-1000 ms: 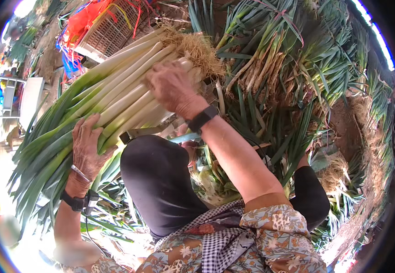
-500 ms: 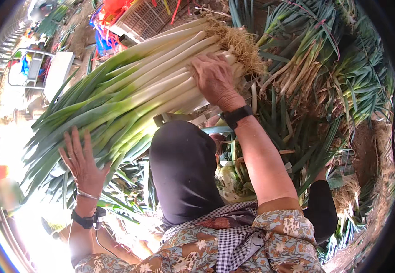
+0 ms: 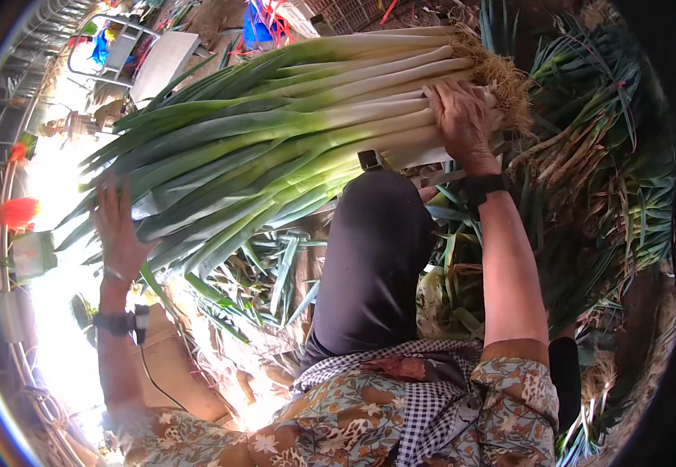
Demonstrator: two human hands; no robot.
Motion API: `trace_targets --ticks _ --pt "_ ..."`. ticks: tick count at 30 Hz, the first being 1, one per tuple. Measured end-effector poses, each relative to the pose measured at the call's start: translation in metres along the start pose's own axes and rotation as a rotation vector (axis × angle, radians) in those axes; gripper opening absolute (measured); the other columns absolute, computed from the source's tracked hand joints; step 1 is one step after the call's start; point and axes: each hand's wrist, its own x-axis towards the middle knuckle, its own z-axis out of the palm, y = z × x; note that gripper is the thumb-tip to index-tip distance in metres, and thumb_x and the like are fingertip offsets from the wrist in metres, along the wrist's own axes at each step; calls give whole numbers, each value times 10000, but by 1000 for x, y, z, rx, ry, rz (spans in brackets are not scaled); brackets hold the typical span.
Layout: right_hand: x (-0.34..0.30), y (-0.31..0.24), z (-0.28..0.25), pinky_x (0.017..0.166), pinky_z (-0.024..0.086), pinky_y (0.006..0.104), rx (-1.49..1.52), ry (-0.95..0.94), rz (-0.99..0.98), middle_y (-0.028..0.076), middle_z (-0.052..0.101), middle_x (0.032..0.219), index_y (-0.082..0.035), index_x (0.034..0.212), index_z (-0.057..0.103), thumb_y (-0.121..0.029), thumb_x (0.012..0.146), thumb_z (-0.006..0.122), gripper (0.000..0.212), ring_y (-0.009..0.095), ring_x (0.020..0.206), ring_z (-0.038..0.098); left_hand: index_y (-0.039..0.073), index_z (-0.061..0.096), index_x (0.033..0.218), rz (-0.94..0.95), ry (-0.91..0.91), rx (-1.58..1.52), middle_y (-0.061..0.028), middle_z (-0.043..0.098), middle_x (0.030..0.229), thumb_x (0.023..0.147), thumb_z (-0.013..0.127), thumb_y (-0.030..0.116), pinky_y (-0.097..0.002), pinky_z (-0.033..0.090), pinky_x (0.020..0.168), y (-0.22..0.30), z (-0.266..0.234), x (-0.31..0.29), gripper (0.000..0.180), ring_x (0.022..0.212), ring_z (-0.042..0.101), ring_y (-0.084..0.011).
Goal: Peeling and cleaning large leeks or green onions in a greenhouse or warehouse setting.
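A thick bundle of long green onions [image 3: 315,124] lies across the upper middle, roots to the right and dark green leaves fanning left. My right hand [image 3: 462,121] is on the white stalks close to the roots, its fingers together and bent over them. Over the leaf ends at the left is my left hand [image 3: 117,226], fingers spread, slightly blurred in bright light. Whether it presses on the leaves, I cannot tell. Below the bundle rises my dark-trousered knee [image 3: 373,241]. What supports the onions from beneath is mostly hidden.
More green onions [image 3: 587,117] lie heaped at the right. Loose leaves [image 3: 268,280] litter the ground left of my knee. A plastic crate [image 3: 346,15] stands at the top, beside blue and red strips. A metal-framed chair [image 3: 124,54] is at the upper left.
The whole view has shifted, with the bundle and knee now farther right in it. My left hand has moved outward toward the leaf tips. My right hand stays on the stalks near the roots.
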Motion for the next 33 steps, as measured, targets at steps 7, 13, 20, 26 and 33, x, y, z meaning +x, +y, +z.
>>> trace_targets --ticks 7,13,20,26,33 --pt "-1 -1 0 822 422 414 -6 -9 -8 102 652 902 -54 912 637 -208 907 537 185 316 892 594 100 120 1510 234 -236 -257 -127 79 1575 444 901 216 -579 136 1142 -13 24 58 1327 1450 82 -354" --pt "1 -3 0 834 426 409 -62 56 -18 115 655 923 -45 932 642 -232 931 532 217 321 901 600 139 110 1516 265 -140 -329 -112 86 1576 464 890 172 -578 182 1134 -4 70 55 1310 1445 112 -353" --pt "-1 3 0 825 426 412 -33 -1 -9 109 655 945 -59 965 634 -240 936 519 216 312 914 598 144 105 1519 104 -304 -154 -107 79 1580 513 886 183 -544 209 1132 16 -2 40 1274 1443 126 -351" --pt "-2 6 -1 831 422 411 -28 28 -34 97 651 936 -69 935 617 -254 932 519 210 297 934 595 93 122 1517 124 55 -189 -151 93 1577 532 846 512 -601 76 1131 115 3 -10 1293 1442 88 -395" --pt "-2 6 4 840 411 416 -5 21 -41 103 651 939 -64 931 613 -264 936 517 222 302 942 595 66 254 1477 -146 323 -77 -177 120 1565 634 825 337 -587 40 1141 144 67 -30 1054 1446 76 -393"
